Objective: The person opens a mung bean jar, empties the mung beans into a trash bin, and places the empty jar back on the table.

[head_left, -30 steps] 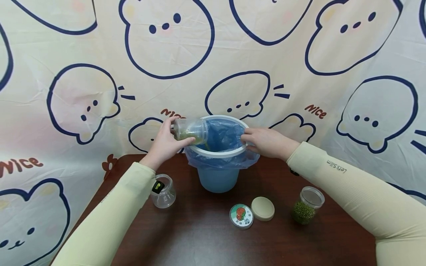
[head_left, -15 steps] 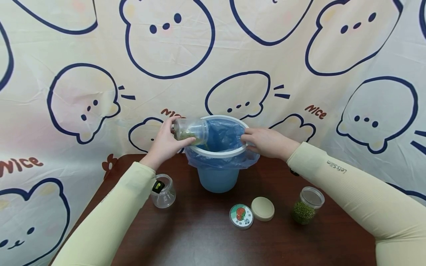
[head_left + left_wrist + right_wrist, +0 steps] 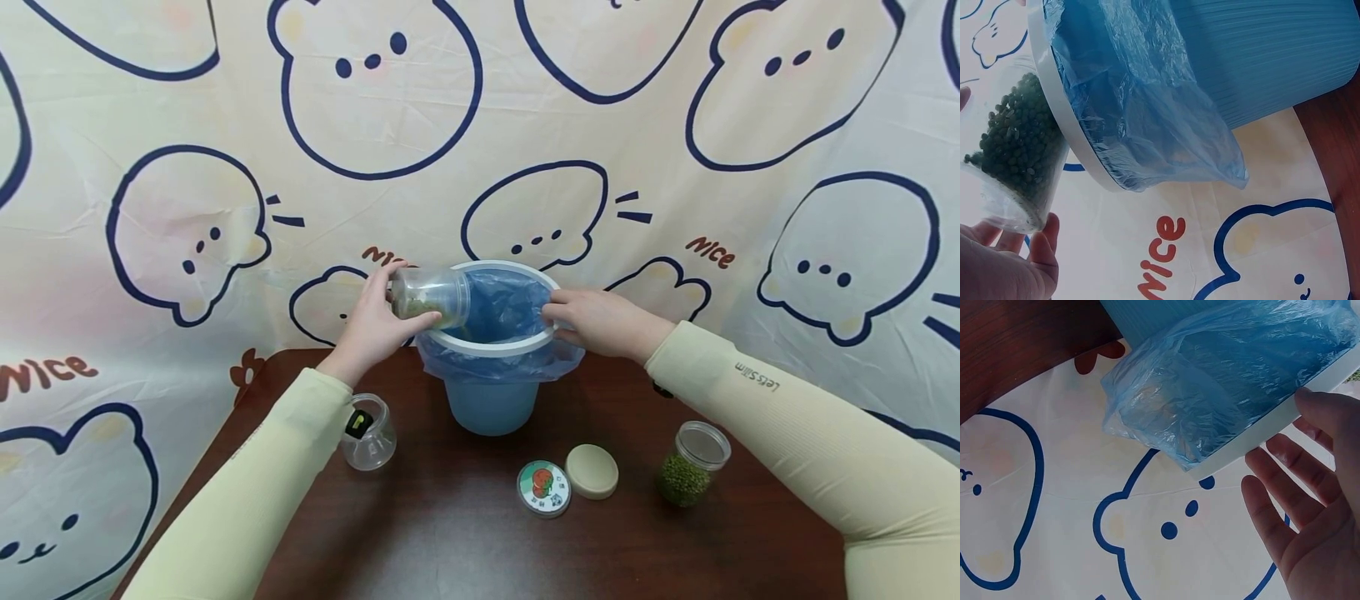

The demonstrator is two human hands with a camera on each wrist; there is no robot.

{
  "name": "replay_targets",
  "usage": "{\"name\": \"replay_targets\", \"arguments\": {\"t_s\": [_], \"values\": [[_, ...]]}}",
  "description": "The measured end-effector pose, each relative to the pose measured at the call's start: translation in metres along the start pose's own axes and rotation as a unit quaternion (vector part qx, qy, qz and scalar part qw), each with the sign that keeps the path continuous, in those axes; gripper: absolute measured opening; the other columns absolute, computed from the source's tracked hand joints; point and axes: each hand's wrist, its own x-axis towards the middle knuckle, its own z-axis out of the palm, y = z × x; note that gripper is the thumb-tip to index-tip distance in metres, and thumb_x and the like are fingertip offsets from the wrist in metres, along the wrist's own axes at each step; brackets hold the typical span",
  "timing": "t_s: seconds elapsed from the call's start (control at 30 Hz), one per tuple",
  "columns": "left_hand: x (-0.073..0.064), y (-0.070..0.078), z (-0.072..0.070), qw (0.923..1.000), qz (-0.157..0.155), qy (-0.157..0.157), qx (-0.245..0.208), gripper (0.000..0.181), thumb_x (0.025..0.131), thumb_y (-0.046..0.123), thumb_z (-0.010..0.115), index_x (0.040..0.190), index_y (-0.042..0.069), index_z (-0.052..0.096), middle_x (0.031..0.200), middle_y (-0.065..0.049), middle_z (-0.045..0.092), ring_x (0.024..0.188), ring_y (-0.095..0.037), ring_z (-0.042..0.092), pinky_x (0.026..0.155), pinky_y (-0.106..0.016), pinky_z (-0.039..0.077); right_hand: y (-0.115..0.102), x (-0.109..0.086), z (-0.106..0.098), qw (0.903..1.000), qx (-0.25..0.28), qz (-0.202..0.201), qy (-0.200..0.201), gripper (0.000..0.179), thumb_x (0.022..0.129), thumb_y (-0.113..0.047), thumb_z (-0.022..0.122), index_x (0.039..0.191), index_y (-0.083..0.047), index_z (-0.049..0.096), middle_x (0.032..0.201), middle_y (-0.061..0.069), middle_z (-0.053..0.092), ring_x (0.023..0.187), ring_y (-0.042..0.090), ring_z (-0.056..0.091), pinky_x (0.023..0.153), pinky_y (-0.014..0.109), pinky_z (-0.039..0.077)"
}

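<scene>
My left hand (image 3: 367, 329) holds a clear jar (image 3: 427, 287) on its side, its mouth over the near-left rim of a blue trash bin (image 3: 491, 408). Green beans (image 3: 1022, 134) fill much of the tilted jar in the left wrist view. A blue plastic bag (image 3: 510, 298) lines the bin and folds over its outside below the white rim. At the opposite side my right hand (image 3: 600, 321) grips the rim (image 3: 1254, 439), thumb on top and the other fingers beneath in the right wrist view.
On the dark brown table (image 3: 450, 542) stand an open clear jar (image 3: 371, 446) at left and a jar of green beans (image 3: 686, 475) at right. Two lids lie between them, one beige (image 3: 592, 471), one with a printed picture (image 3: 544, 488). A cartoon-printed cloth (image 3: 375, 208) hangs behind.
Both hands, the tilted jar and the bin stay almost where they were. Inside the held jar the green contents look slightly less in the head view.
</scene>
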Motion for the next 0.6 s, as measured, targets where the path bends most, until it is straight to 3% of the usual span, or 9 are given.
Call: {"name": "replay_targets", "arguments": {"t_s": [0.37,0.6], "values": [[0.0018,-0.0014,0.001,1.0,-0.001,-0.004,-0.002,0.093,0.087,0.041,0.082,0.16,0.023,0.027,0.159,-0.016,0.032,0.132,-0.04,0.046,0.101,-0.061,0.051,-0.0011,-0.0005,-0.0001,1.0,0.0,0.004,0.0,0.014,0.093,-0.014,0.077,0.104,-0.015,0.069,0.098,0.005,0.064,0.081,0.016,0.062,0.072,0.033,0.057],[0.003,0.0005,0.0007,1.0,0.002,-0.008,-0.003,0.095,0.088,0.041,0.081,0.162,0.024,0.025,0.164,-0.016,0.027,0.141,-0.043,0.041,0.108,-0.065,0.044,0.0002,-0.0002,-0.0002,1.0,0.0,0.005,0.001,0.014,0.092,-0.015,0.078,0.104,-0.015,0.069,0.097,0.004,0.064,0.082,0.016,0.061,0.073,0.033,0.056]]}}
